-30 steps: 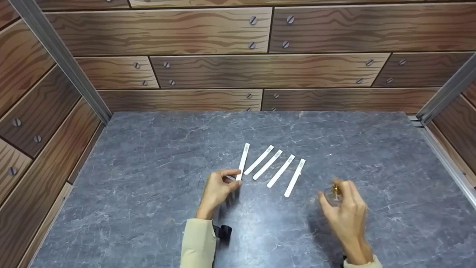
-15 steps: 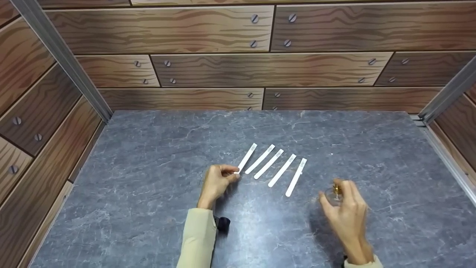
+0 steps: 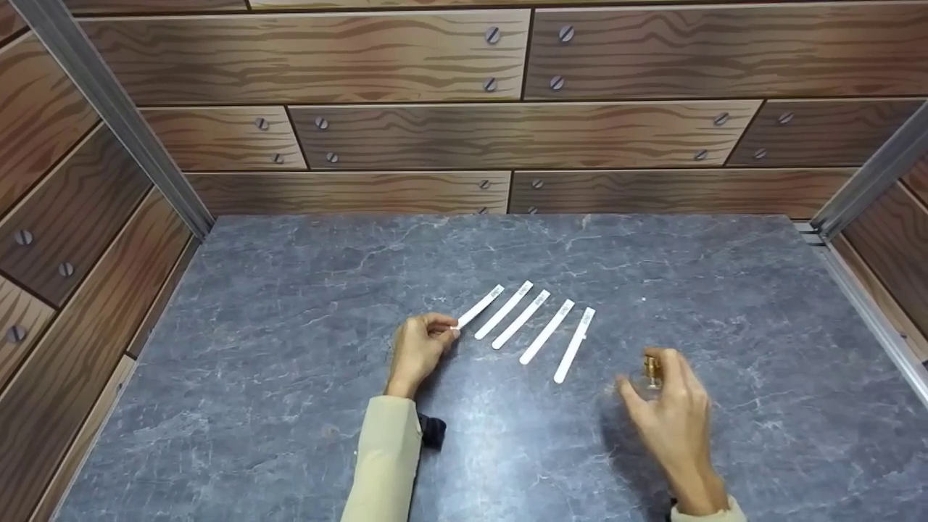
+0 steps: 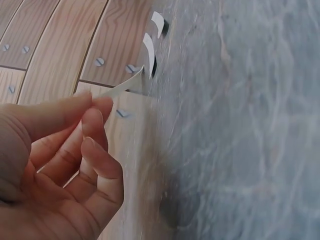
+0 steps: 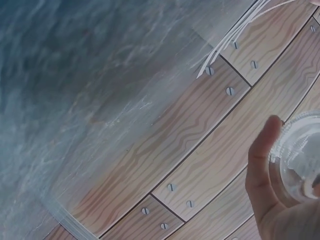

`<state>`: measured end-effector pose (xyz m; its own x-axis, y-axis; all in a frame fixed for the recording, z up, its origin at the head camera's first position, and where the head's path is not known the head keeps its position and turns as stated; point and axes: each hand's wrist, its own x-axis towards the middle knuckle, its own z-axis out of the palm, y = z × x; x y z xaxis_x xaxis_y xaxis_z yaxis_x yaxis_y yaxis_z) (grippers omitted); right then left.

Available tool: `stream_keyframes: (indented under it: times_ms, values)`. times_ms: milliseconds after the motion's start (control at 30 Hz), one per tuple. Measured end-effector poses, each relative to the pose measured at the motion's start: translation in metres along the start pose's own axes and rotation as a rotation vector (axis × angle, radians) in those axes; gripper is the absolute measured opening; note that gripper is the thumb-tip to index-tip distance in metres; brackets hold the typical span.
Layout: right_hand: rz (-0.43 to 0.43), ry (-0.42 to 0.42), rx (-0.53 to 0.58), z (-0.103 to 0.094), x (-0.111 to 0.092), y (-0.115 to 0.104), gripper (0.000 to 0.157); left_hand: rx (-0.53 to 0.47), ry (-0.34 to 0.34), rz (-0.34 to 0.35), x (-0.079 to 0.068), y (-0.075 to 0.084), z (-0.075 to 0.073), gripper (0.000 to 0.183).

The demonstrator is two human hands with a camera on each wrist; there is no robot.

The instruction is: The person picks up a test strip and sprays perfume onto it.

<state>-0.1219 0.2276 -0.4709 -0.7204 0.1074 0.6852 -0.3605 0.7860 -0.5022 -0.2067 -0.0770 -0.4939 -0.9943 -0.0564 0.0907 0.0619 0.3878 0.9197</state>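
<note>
My left hand (image 3: 418, 349) pinches the near end of a white paper test strip (image 3: 480, 306) between thumb and fingertips. In the left wrist view that strip (image 4: 125, 86) slants away from the fingertips, its held end raised off the table. Several more white strips lie to its right in a slanting row, the rightmost strip (image 3: 574, 345) set a little apart; each has small dark print at its far end. My right hand (image 3: 676, 417) holds a small clear glass perfume bottle (image 5: 300, 155) with a gold neck (image 3: 652, 368). Fingers partly hide the bottle.
The grey marbled table (image 3: 304, 290) extends around both hands. Wood-patterned panels (image 3: 406, 138) stand behind it and at both sides, with metal posts (image 3: 145, 138) at the corners.
My left hand has drawn slightly left and away from me. The pinched strip has turned clockwise, slanting more to the right. My right hand and bottle have barely moved; the other strips lie still.
</note>
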Motion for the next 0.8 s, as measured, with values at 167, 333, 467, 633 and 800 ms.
stream_keyframes:
  times_ms: [167,333,467,633,800]
  values:
    - [0.081,-0.175,-0.02,0.0,-0.002,-0.001,0.046,-0.012,0.004,-0.04,0.0,0.002,0.001,0.023]
    - [0.169,-0.441,0.001,-0.002,-0.005,-0.002,0.043,-0.02,-0.065,-0.087,0.0,0.004,-0.001,0.04]
    - [0.203,-0.608,0.059,-0.005,-0.007,-0.003,0.044,0.009,-0.118,-0.111,-0.001,0.007,-0.002,0.051]
    - [0.173,-0.687,0.09,-0.006,-0.006,-0.004,0.056,0.035,-0.179,-0.14,-0.003,0.013,-0.005,0.058]
    - [0.089,-0.694,0.06,-0.006,-0.006,-0.004,0.069,0.09,-0.185,-0.101,-0.005,0.014,-0.01,0.059]
